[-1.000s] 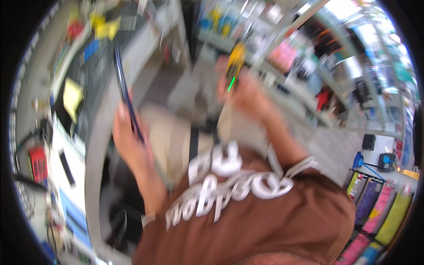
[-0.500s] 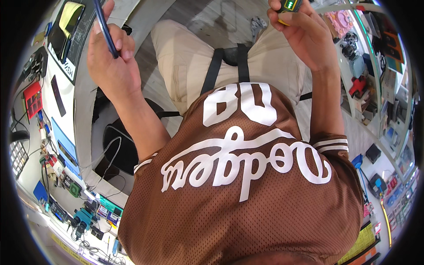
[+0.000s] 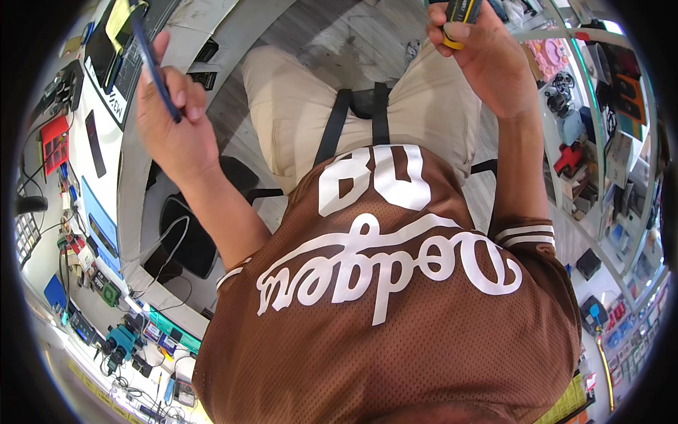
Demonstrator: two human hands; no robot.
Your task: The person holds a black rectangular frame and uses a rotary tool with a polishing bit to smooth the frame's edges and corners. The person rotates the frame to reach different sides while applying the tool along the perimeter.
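My left hand (image 3: 178, 134), raised at the upper left beside the white bench, is closed around a thin dark-blue slab (image 3: 157, 69). The slab appears nearly edge-on, so I cannot make out its faces; its outline resembles a phone. At the upper right, over my right knee, the fingers of my right hand (image 3: 494, 74) pinch a small black device with yellow edges (image 3: 462, 15). The picture's upper rim cuts off part of this device. Both hands are up in the air, well apart.
Along the left runs a white bench (image 3: 113, 152) with a blue mat (image 3: 99, 219), a red tray (image 3: 54, 150) and a teal microscope (image 3: 121, 340). A black chair (image 3: 185, 237) stands beneath it. Glass shelves (image 3: 600, 162) with assorted goods line the right side.
My left hand and the slab have shifted downward and slightly left. The black-and-yellow device has tilted in my right hand; its lit green display no longer shows.
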